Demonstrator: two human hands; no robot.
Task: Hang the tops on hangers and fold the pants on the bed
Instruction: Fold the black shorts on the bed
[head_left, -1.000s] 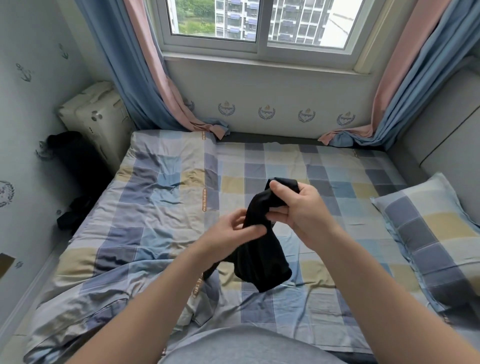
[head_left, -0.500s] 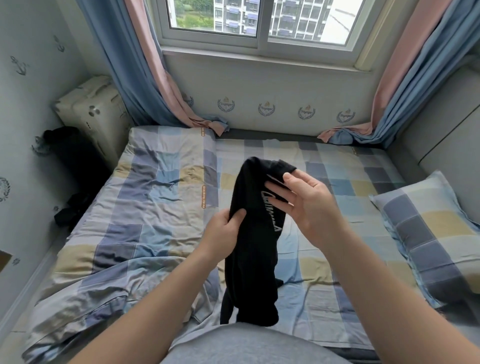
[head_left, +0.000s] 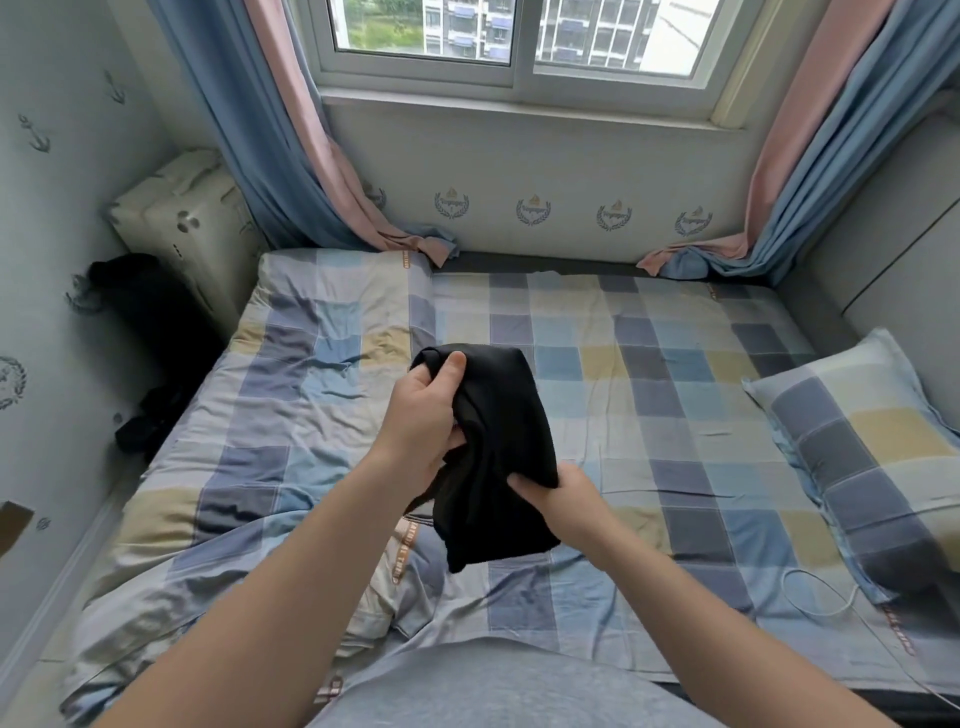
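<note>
Black garment (head_left: 498, 457) now bunched lower, logo hidden, between both hands.

Garment held over the middle of the bed

The garment (head_left: 493, 457) hangs above the bed (head_left: 649, 364), between the 2 hands: the left hand (head_left: 423, 415) at its upper left, the right hand (head_left: 558, 493) at its lower right. A pillow (head_left: 862, 457) lies at the bed's right edge; the window (head_left: 519, 41) stands behind.
</note>
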